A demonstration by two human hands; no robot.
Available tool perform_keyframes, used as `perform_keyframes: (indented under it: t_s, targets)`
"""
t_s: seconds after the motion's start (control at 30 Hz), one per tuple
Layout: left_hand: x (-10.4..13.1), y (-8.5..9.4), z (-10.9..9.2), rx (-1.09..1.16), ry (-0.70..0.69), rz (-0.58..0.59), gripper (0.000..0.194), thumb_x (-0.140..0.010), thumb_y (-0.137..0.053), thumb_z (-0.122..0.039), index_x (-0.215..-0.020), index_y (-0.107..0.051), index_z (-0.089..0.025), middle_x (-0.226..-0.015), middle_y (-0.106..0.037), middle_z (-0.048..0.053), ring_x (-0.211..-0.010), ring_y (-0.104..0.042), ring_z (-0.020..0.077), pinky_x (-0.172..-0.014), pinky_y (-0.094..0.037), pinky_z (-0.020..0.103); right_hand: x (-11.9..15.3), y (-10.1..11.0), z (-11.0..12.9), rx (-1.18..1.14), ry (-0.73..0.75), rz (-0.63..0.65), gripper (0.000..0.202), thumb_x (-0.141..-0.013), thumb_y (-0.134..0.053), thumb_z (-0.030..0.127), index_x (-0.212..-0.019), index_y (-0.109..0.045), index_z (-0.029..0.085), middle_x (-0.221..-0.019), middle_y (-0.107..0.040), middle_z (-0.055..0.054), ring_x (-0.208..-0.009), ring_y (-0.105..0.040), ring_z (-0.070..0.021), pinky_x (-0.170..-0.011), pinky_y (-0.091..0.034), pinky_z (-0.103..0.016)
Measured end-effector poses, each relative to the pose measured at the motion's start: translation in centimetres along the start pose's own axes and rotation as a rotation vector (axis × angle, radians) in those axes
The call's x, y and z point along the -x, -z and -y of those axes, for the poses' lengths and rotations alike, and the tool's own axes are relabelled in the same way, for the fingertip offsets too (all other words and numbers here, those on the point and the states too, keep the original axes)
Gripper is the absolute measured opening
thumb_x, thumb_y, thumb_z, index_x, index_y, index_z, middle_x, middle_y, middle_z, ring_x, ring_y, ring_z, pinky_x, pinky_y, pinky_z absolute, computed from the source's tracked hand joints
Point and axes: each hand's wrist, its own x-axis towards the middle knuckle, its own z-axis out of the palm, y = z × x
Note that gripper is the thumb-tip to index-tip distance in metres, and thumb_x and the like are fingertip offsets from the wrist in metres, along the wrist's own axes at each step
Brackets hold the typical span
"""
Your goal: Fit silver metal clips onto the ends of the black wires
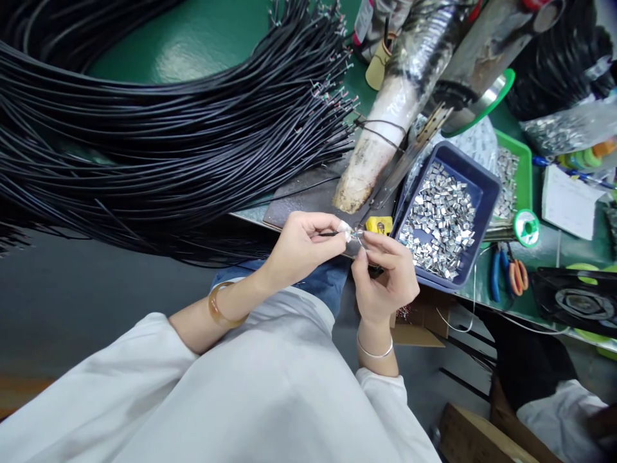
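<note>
In the head view, my left hand (313,241) pinches the end of a black cable (329,234), thumb against index finger. A white wrap covers one of its fingertips. Close beside it, my right hand (385,273) is closed in a pinch on a thin silvery wire (361,242). Both sets of fingertips almost meet around a small metallic connector (355,234), partly hidden by them. Just behind the right fingers is a yellow block (379,224). To the right stands a blue bin (486,193) holding many small metal shells (441,218).
A big bundle of black cables (193,135) covers the left of the green table (193,54). A plastic-wrapped duct (380,135) slants down near my hands. Pliers (507,273), a solder spool (526,228), a green tray (525,167) and a fan (583,302) lie to the right. Another person's sleeve (559,411) shows lower right.
</note>
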Motion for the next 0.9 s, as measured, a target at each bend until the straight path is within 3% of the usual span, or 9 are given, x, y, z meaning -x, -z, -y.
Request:
perform_keyframes:
  t_s: [0.27,0.5,0.9]
  targets:
    - [-0.3,-0.2,0.3,-0.089,-0.06,-0.05,0.008,-0.068,-0.07,-0.019,-0.067,-0.072,-0.012,-0.061,-0.062,0.0,-0.052,-0.048,0.007,-0.048,-0.04,0.018,-0.7,-0.2,0.1,0.008,-0.048,-0.002,0.018,-0.085,-0.069,0.011,-0.098,-0.064,0.025,-0.106,-0.074,-0.003,-0.096,-0.074,-0.0174,-0.074,-0.066,-0.032]
    - [-0.3,-0.4,-0.1,-0.098,-0.094,-0.087,0.01,-0.069,-0.068,-0.021,-0.065,-0.071,-0.013,-0.059,-0.06,0.0,-0.054,-0.05,0.0083,-0.049,-0.041,0.018,-1.1,-0.3,0.5,0.008,-0.033,-0.017,0.021,-0.083,-0.071,0.008,-0.094,-0.066,0.024,-0.108,-0.074,-0.004,-0.098,-0.073,-0.0186,-0.079,-0.067,-0.036]
    - [0.2,0.0,0.7,-0.206,-0.163,-0.028,0.01,-0.077,-0.067,-0.02,-0.07,-0.071,-0.013,-0.058,-0.054,-0.002,-0.048,-0.037,0.0045,-0.044,-0.028,0.017,-1.4,-0.2,0.7,0.067,-0.024,-0.039,0.02,-0.081,-0.074,0.008,-0.091,-0.069,0.025,-0.1,-0.074,0.0,-0.09,-0.073,-0.0152,-0.075,-0.064,-0.03]
